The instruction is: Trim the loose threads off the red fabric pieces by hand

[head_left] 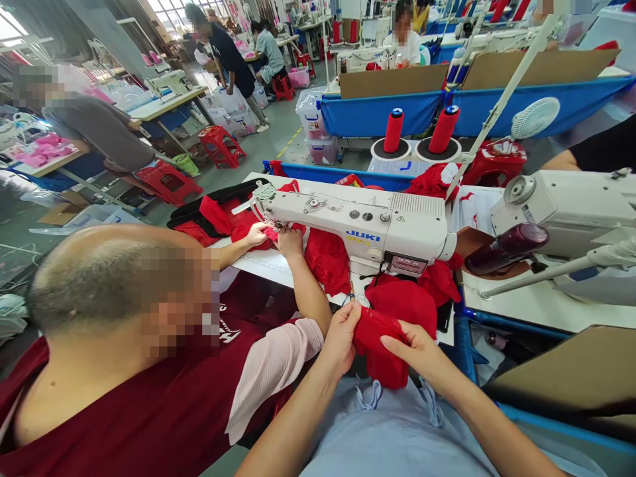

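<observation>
Left hand: thumb and fingers closed, pinching the left edge of a red cloth. Right hand: pinching the same piece at its upper right, thumb laid over the front. Cloth is in front of the wearer's blue top, stretched between both hands, lower part hanging down. More red fabric lies just beyond on the white surface; can't tell if it touches the held piece. White JUKI sewing machine stands behind that. Co-worker in a dark red top sits to the left, hands at the needle end, on a small bit of red material. Second machine off to the right, dark bottle lying by it. Two red thread spools upright past the JUKI.
</observation>
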`<control>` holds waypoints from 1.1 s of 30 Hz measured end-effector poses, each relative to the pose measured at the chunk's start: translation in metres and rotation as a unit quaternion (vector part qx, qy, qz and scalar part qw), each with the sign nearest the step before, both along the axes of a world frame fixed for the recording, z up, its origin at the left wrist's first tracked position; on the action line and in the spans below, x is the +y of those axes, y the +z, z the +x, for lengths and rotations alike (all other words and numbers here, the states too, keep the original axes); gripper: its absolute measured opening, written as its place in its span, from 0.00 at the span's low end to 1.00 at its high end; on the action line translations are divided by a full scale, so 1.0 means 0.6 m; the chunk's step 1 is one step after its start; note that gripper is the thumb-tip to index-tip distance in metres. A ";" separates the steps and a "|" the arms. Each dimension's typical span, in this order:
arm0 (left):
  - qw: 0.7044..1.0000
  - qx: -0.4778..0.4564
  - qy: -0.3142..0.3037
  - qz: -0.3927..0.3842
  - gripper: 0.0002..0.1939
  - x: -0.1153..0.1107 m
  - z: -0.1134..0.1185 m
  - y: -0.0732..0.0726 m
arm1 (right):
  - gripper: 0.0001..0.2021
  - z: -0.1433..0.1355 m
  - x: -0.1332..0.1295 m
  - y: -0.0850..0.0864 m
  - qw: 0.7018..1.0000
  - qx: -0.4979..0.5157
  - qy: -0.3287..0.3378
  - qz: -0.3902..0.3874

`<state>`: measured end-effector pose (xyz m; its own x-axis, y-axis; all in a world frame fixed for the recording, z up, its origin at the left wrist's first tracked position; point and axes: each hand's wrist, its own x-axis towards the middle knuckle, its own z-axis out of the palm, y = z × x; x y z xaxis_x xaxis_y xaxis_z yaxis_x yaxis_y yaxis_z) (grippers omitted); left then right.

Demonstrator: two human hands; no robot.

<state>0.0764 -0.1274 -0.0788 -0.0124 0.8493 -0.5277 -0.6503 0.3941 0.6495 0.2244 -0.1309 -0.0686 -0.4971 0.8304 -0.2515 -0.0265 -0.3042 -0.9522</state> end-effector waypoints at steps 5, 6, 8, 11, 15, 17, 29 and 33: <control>0.996 -0.038 -0.084 -0.013 0.25 0.000 -0.009 0.012 | 0.21 0.032 0.010 -0.001 0.986 0.077 -0.006 -0.151; 0.991 -0.049 -0.121 -0.021 0.25 -0.001 -0.010 0.013 | 0.22 0.034 0.011 0.002 0.983 0.079 -0.019 -0.166; 0.984 -0.061 -0.162 -0.039 0.24 -0.004 -0.012 0.013 | 0.22 0.036 0.013 0.006 0.979 0.082 -0.038 -0.182; 0.990 -0.054 -0.116 -0.051 0.21 -0.002 -0.019 0.009 | 0.23 0.041 0.014 0.007 0.974 0.090 -0.004 -0.205; 0.995 -0.045 -0.073 -0.051 0.19 0.007 -0.031 -0.001 | 0.23 0.045 0.009 -0.006 0.969 0.089 0.010 -0.228; 0.996 -0.043 -0.057 -0.051 0.19 0.007 -0.034 -0.005 | 0.21 0.041 0.006 -0.010 0.970 0.092 -0.018 -0.223; 0.991 -0.108 -0.015 -0.073 0.17 0.002 -0.024 -0.001 | 0.23 -0.002 -0.003 0.011 0.975 0.074 -0.079 -0.193; 0.990 -0.104 0.012 -0.092 0.16 0.010 -0.017 0.003 | 0.22 -0.005 -0.017 0.005 0.984 0.026 -0.055 -0.166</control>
<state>0.0661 -0.1212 -0.0767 0.0929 0.7390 -0.6672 -0.7730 0.4759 0.4195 0.2213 -0.1411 -0.0658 -0.4279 0.7564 -0.4948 -0.1229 -0.5911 -0.7972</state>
